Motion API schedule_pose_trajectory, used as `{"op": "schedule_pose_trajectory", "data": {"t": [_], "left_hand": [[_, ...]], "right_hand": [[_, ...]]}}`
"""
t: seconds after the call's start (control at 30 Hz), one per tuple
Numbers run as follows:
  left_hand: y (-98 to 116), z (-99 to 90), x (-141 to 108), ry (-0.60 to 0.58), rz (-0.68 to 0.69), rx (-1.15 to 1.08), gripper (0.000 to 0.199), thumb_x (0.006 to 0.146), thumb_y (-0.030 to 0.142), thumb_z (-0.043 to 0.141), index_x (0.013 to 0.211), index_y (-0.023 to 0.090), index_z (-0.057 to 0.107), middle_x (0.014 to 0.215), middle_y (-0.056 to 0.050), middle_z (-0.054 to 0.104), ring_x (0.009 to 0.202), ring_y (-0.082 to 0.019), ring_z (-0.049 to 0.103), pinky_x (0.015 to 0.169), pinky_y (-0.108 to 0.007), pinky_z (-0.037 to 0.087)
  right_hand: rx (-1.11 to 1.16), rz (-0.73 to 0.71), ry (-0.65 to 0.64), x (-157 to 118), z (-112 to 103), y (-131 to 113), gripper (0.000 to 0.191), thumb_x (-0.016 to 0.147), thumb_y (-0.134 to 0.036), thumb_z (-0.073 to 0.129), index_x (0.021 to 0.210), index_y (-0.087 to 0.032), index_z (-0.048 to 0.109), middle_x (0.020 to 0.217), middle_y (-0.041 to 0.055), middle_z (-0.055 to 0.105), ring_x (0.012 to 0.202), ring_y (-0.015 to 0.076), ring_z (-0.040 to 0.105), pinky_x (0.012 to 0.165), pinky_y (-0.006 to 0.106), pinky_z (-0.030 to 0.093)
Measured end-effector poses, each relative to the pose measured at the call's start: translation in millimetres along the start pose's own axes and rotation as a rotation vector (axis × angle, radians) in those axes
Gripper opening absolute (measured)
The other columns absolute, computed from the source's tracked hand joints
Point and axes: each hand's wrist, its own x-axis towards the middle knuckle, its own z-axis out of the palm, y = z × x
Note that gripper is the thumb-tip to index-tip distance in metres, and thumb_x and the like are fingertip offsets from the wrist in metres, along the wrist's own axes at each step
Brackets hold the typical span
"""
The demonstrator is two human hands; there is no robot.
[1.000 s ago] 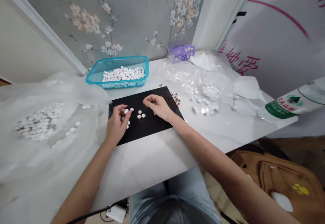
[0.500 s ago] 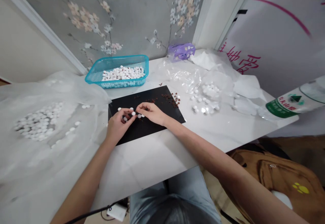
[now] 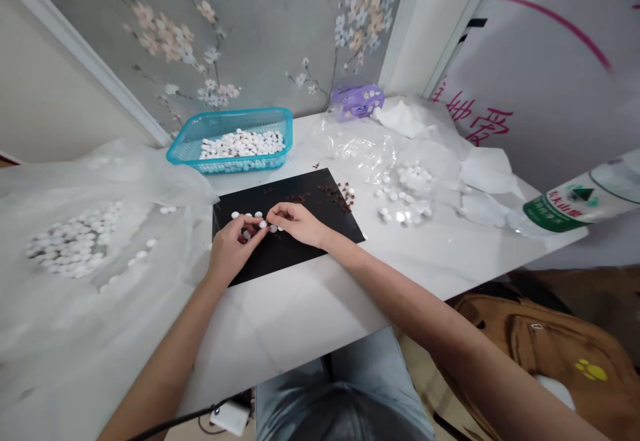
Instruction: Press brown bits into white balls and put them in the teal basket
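Note:
Over a black mat (image 3: 285, 261) on the white table, my left hand (image 3: 233, 244) pinches a small round white piece (image 3: 263, 225) between thumb and fingertips. My right hand (image 3: 297, 222) is closed right beside that piece, its fingertips meeting; what lies between them, if anything, is too small to tell. More round white pieces (image 3: 235, 215) lie on the mat around my fingers, some partly hidden by the hands. Small dark reddish-brown parts (image 3: 333, 194) are scattered over the mat's far right part.
A blue plastic basket (image 3: 230, 166) of white pieces stands behind the mat. Thin plastic sheeting (image 3: 165, 227) with white pieces lies left. At right are clear bags (image 3: 360, 154), loose white pieces (image 3: 403, 204), a purple package (image 3: 357, 102) and a big bottle (image 3: 575, 204). A brown backpack (image 3: 560, 347) sits below.
My right fingertips have shifted very slightly left, closer to the white piece in my left hand. Otherwise the scene looks the same.

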Motion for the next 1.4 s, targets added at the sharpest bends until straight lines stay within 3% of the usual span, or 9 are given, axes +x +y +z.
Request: {"op": "schedule_pose_trajectory", "data": {"t": [0.4, 0.77, 0.97, 1.4], "left_hand": [[7, -2.4, -1, 0.016, -0.014, -0.032, 0.02, 0.074, 0.039, 0.061, 0.082, 0.02, 0.061, 0.07, 0.001, 0.062, 0.057, -0.01, 0.055, 0.056, -0.022, 0.045], [-9, -0.1, -4, 0.051, -0.01, -0.038, 0.024, 0.073, 0.049, 0.06, 0.082, 0.027, 0.064, 0.07, 0.002, 0.065, 0.051, -0.013, 0.054, 0.051, -0.024, 0.045], [-12, -0.2, -5, 0.085, 0.014, -0.078, 0.021, 0.073, 0.048, 0.06, 0.079, 0.028, 0.064, 0.067, 0.002, 0.064, 0.049, -0.013, 0.054, 0.046, -0.024, 0.044], [-13, 3.7, -8, 0.107, -0.022, -0.142, 0.022, 0.069, 0.046, 0.064, 0.074, 0.025, 0.064, 0.06, 0.003, 0.058, 0.045, -0.01, 0.049, 0.045, -0.023, 0.042]], "right_hand": [[0.011, -0.01, 0.006, -1, 1, 1, 0.013, 0.081, -0.027, 0.056, 0.077, -0.014, 0.056, 0.066, -0.004, 0.053, 0.057, 0.0059, 0.045, 0.058, 0.019, 0.036], [-0.027, 0.034, 0.017, -4, 3, 4, 0.019, 0.079, -0.033, 0.058, 0.081, -0.015, 0.065, 0.07, -0.0002, 0.061, 0.064, 0.0086, 0.053, 0.06, 0.02, 0.039], [-0.09, 0.037, 0.043, -4, 6, 7, 0.023, 0.078, -0.038, 0.059, 0.082, -0.016, 0.066, 0.063, -0.0019, 0.056, 0.056, 0.0079, 0.047, 0.053, 0.021, 0.034], [-0.163, 0.008, 0.057, -10, 12, 3, 0.023, 0.078, -0.038, 0.057, 0.074, -0.016, 0.063, 0.061, -0.0029, 0.053, 0.055, 0.008, 0.043, 0.053, 0.022, 0.032]]}}
